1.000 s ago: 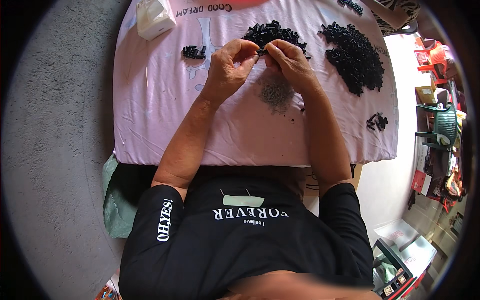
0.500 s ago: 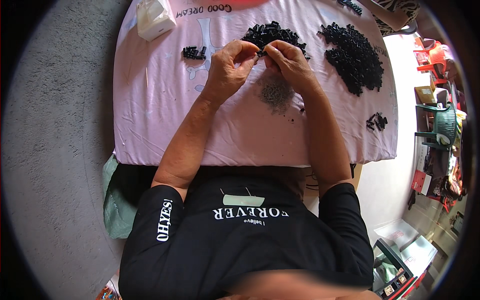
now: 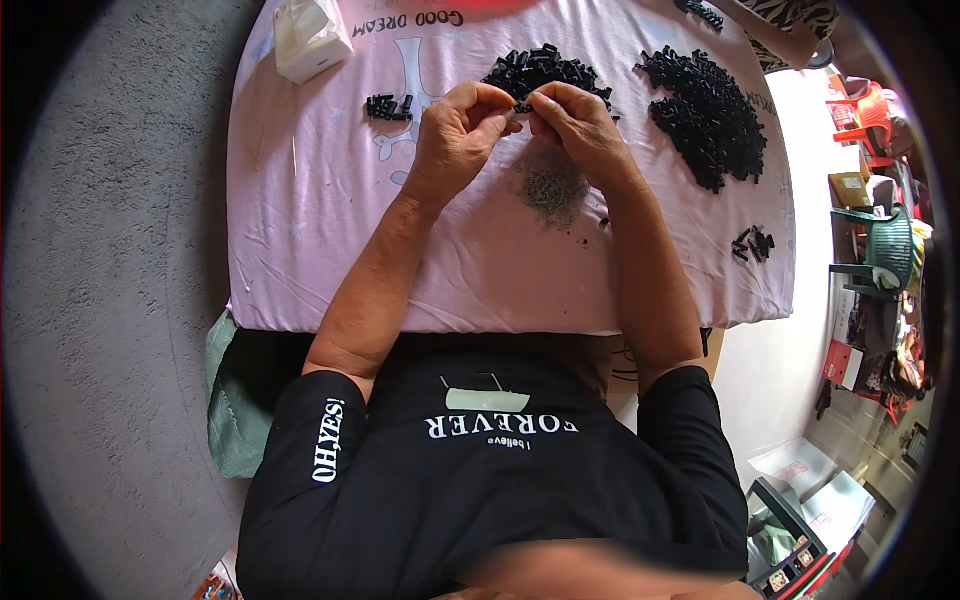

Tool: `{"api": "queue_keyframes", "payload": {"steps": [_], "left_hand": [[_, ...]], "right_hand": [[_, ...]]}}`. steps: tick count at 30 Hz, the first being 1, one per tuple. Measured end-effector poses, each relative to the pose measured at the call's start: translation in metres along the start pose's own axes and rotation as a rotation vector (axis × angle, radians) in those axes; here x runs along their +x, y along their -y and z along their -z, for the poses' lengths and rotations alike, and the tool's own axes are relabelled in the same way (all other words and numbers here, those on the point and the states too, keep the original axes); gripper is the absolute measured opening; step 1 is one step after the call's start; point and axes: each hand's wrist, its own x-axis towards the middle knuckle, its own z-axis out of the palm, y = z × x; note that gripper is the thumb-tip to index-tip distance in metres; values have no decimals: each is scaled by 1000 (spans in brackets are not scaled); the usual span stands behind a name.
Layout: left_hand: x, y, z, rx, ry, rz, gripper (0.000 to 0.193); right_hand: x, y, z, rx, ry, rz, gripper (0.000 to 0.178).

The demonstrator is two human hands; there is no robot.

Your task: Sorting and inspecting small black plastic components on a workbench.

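Observation:
My left hand (image 3: 460, 135) and my right hand (image 3: 578, 125) meet fingertip to fingertip over the table, both pinched closed. A small dark piece seems to sit between the fingertips, but it is mostly hidden and too small to name. Right behind the hands lies a heap of small black plastic pieces (image 3: 548, 66). Below my right hand, a patch of tiny grey metallic-looking bits (image 3: 552, 192) is spread on the cloth. A smaller cluster of black pieces (image 3: 388, 107) rests to the left of my left hand.
Pink cloth (image 3: 480, 285) covers the table. A large black heap (image 3: 708, 115) lies at right, with a few loose pieces (image 3: 753, 244) nearer me. A white tissue box (image 3: 312, 40) stands far left. Another person's arm (image 3: 775, 35) shows at the far right corner.
Both hands stay in nearly the same place, with only slight finger movement at the fingertips. The heaps look unchanged.

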Motion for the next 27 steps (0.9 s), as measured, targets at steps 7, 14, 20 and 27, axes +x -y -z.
{"api": "queue_keyframes", "payload": {"steps": [7,14,20,27], "left_hand": [[-1,2,-4,-21,-28,-3,8],[-1,6,-5,-64,-49,-23,8],[0,3,-7,-108,-65,-18,7],[-1,4,-9,-101,-56,-25,7]], "right_hand": [[1,-4,1,21,-24,-10,21],[0,-3,-3,26,-48,1,20],[-3,3,-3,72,-16,-27,18],[-4,0,-2,122,-12,-68,20]]}}
